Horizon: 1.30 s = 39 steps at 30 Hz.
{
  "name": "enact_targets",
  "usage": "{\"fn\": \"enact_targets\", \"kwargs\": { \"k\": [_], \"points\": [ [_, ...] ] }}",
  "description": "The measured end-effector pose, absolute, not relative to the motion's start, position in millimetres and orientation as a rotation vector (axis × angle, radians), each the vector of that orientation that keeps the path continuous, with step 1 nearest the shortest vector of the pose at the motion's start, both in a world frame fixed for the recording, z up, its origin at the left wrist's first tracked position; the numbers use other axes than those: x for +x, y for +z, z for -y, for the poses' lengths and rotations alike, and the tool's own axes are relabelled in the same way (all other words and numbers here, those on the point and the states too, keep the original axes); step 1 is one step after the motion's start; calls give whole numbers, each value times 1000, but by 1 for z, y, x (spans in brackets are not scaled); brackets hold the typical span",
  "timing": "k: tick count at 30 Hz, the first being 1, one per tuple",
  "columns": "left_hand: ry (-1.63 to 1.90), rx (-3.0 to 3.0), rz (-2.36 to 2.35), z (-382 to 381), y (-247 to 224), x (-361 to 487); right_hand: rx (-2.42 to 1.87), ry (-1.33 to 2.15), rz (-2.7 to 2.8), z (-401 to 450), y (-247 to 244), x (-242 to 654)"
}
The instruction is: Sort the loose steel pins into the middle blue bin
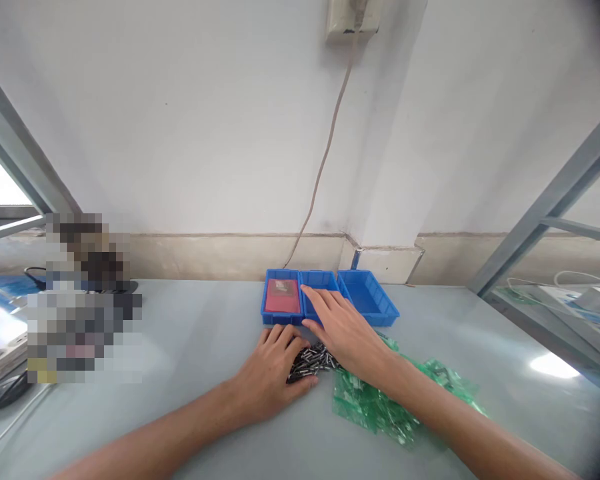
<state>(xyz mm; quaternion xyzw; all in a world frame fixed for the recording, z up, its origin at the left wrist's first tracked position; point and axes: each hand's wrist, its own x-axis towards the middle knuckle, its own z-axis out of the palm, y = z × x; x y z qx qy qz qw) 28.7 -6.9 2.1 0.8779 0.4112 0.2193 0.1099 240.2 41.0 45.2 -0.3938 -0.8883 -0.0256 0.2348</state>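
A heap of small shiny metal pins [314,360] lies on the grey table between my hands. My left hand [277,370] rests at the heap's left side, fingers curved and apart, thumb along its near edge. Over the heap's right side and the front of the middle blue bin [317,277] reaches my right hand [337,320], its fingers stretched out and thumb apart. I see nothing held in either hand. The left blue bin [264,307] has a red piece [283,304] with a clear patch in it. Part of the middle bin is hidden by my right hand.
Crumpled green plastic bags [380,403] lie under and beside my right forearm. A third blue bin [370,300] stands at the right of the row. Grey metal frame posts [545,207] flank the table. A blurred patch [80,327] covers the left side. A cable [325,160] runs down the wall.
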Motion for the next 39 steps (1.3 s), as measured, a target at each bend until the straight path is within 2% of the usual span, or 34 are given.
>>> {"fn": "enact_targets", "kwargs": {
  "k": [9, 19, 39],
  "points": [
    [580, 2661, -1226, 0, 2, 26, -1024, -108, 2592, -15, 24, 259],
    [611, 2638, -1204, -8, -4, 17, -997, 280, 2641, -19, 33, 284],
    [623, 2676, -1176, -6, -2, 18, -961, 160, 2613, -13, 29, 276]
  ]
}}
